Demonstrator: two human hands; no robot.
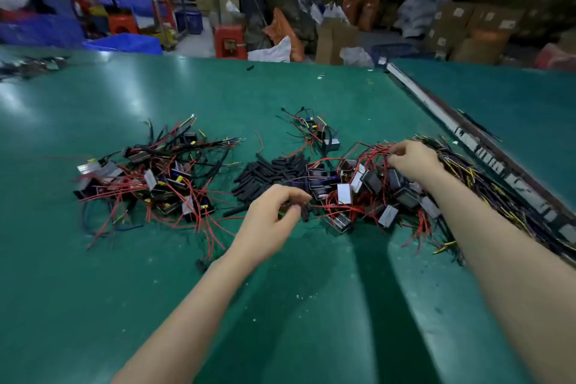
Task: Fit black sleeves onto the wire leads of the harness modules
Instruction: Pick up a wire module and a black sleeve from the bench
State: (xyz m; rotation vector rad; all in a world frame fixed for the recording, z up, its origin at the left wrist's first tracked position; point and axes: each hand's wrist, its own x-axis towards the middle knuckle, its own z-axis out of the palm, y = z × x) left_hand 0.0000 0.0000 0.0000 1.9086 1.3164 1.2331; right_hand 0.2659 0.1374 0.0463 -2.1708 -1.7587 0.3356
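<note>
Three heaps of harness modules lie on the green table (93,259): a left heap (149,184) at nine o'clock, a small cluster (314,131) at twelve, a right heap (374,193) at three. Between the two big heaps sits one loose pile of black sleeves (271,171), too many to count, long axes running mostly seven to one o'clock. Left hand (274,221) pinches one sleeve at the pile's near edge. Right hand (411,159) pinches red leads atop the right heap.

Bright overhead glare on the green table (156,97) (wide-angle bending, blurred background).
</note>
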